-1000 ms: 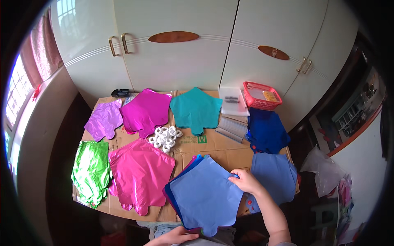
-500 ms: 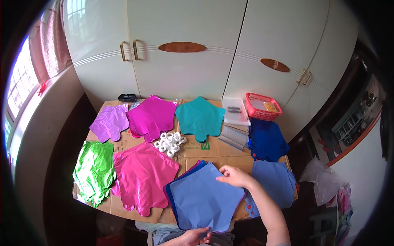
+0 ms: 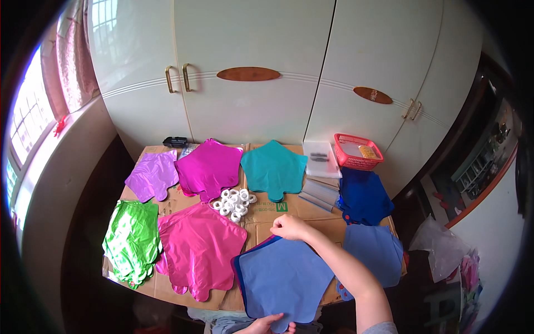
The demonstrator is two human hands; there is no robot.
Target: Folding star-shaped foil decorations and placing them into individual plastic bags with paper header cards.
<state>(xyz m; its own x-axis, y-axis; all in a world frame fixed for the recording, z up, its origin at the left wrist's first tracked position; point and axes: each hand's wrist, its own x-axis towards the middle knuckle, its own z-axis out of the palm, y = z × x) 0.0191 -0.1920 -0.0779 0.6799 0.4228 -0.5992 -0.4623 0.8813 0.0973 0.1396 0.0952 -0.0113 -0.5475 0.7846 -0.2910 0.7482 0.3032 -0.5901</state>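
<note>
From up here I see my right hand (image 3: 289,227) closed over the top corner of the light blue foil balloon (image 3: 283,278), fingers curled and pinching its edge. That balloon lies flat at the near edge of the cardboard-covered table (image 3: 267,214), on top of a darker blue sheet whose rim peeks out on the left. My left hand (image 3: 267,324) is cut off by the bottom of the frame; it touches the balloon's lower tip, but I cannot tell whether it grips or merely rests. A pile of small white rings (image 3: 233,201) sits just beyond. The pink balloon (image 3: 201,253) lies beside it on the left, probably overlapping nothing.
</note>
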